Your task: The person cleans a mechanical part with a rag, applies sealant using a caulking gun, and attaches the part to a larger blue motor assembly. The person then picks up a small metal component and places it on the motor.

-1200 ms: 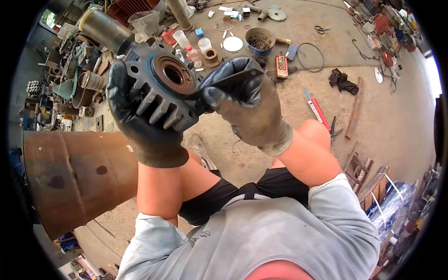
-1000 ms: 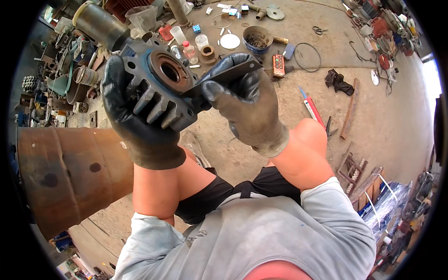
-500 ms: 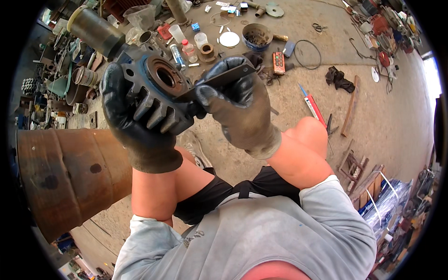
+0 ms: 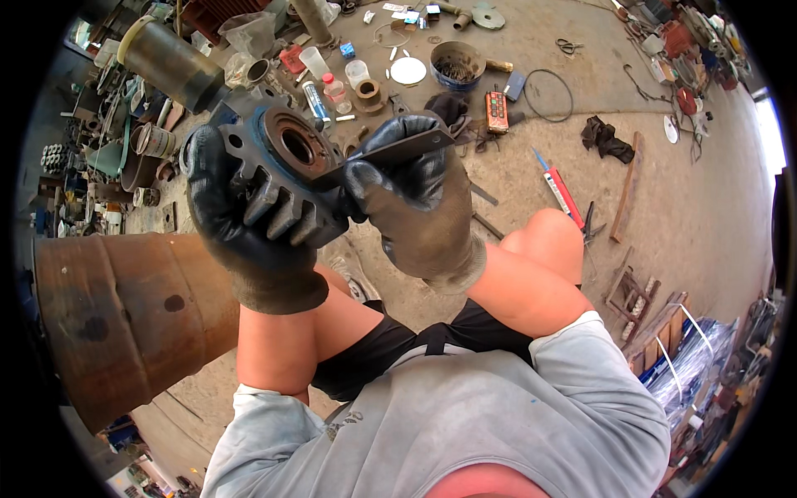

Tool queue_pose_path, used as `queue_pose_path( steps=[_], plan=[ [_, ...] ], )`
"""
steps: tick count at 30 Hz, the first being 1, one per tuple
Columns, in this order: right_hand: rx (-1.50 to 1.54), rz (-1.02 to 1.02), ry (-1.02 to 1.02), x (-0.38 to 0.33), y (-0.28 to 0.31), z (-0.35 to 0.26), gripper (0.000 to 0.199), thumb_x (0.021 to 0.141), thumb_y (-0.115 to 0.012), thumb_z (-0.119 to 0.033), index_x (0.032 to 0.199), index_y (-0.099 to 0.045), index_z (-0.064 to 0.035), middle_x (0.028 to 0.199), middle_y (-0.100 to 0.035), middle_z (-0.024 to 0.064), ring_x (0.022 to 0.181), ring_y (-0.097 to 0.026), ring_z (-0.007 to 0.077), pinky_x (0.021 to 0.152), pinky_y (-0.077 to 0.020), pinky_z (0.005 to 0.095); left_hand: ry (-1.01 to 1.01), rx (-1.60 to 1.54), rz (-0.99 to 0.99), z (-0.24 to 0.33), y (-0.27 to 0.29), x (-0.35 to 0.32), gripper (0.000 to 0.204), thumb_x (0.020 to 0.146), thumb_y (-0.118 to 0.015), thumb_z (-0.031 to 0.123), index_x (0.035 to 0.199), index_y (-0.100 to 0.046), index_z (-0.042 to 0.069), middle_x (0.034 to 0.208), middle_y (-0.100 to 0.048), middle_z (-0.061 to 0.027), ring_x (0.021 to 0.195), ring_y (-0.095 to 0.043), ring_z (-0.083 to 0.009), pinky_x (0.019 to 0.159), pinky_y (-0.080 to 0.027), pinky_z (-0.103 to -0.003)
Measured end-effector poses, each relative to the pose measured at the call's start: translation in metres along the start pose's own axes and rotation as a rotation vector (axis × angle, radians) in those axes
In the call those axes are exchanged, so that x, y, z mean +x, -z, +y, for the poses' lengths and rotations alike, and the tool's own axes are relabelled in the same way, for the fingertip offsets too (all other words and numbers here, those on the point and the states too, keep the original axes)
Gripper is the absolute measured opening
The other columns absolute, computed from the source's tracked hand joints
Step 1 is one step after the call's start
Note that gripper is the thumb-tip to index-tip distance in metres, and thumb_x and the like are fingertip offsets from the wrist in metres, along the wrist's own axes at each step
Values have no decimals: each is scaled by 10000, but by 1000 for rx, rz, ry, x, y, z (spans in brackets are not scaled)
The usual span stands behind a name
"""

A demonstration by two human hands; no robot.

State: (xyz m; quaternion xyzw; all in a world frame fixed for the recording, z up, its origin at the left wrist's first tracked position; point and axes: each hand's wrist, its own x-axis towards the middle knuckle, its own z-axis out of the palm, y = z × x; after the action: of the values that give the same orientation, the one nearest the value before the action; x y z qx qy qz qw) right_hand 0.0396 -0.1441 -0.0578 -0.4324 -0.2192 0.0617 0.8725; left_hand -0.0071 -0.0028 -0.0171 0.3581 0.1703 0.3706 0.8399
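In front of me is a dark, coarse-toothed metal gear [image 4: 282,212] with a raised round hub [image 4: 292,143], its bore rusty brown. My left hand [image 4: 237,220], in a black-coated brown work glove, is wrapped round the gear's left and lower side. My right hand [image 4: 419,203], gloved alike, grips a flat dark metal strip [image 4: 398,153] with a small hole near its far end. The strip's near end meets the right edge of the hub; whether it enters a gap there I cannot tell. Behind the gear, a thick metal cylinder [image 4: 170,62] slants away to the upper left.
A rusty drum [image 4: 137,311] lies at my left. Ahead on the floor are a bowl of small parts [image 4: 457,66], an orange remote control [image 4: 496,112] and a clear bottle [image 4: 335,91]. Rightward lie a red sealant tube [image 4: 563,197], a black cloth [image 4: 606,139] and a wooden strip [image 4: 627,187].
Both hands, with the gear and the metal strip, have shifted slightly down in the view. The right hand has also moved a little left. Both grips stay the same.
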Motion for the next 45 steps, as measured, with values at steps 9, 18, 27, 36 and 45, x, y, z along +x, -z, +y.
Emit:
queue_pose_path(
  steps=[9,18,27,36,45],
  plan=[
    [-106,-37,120,7,3,-1,365,947,-815,4,1225,-580,9,1064,-691,90,942,-702,119,762,-594,287,95,-100,-179,6,5,-5,567,1122,-537,467,1464,-625,23,1391,-714,-183,1266,-714,-315,1083,-607,-520],
    [-103,-5,140,4,1,4,396,918,-830,6,1230,-587,13,1069,-687,85,923,-702,116,743,-595,284,33,-43,-33,0,-9,-13,553,1115,-574,471,1408,-662,11,1313,-759,-168,1156,-769,-291,961,-672,-445],
    [-211,-5,303,5,0,7,396,934,-827,-34,1236,-578,21,1041,-700,96,892,-720,144,752,-596,299,23,5,-49,-3,-12,-17,548,1110,-585,483,1410,-661,31,1308,-762,-157,1157,-765,-282,994,-652,-436],
    [-260,-55,301,15,4,-7,353,951,-819,27,1225,-596,23,1146,-676,112,1003,-702,147,829,-605,301,202,-64,-335,3,5,-20,565,1127,-544,492,1435,-646,29,1317,-751,-159,1160,-756,-277,1000,-639,-421],
    [-506,-158,382,11,8,-25,389,904,-818,-67,1202,-569,-42,902,-719,127,726,-744,321,684,-593,403,47,5,-114,-1,-11,-20,549,1158,-487,454,1469,-617,20,1265,-753,-150,1073,-758,-249,937,-641,-397]
  ],
)
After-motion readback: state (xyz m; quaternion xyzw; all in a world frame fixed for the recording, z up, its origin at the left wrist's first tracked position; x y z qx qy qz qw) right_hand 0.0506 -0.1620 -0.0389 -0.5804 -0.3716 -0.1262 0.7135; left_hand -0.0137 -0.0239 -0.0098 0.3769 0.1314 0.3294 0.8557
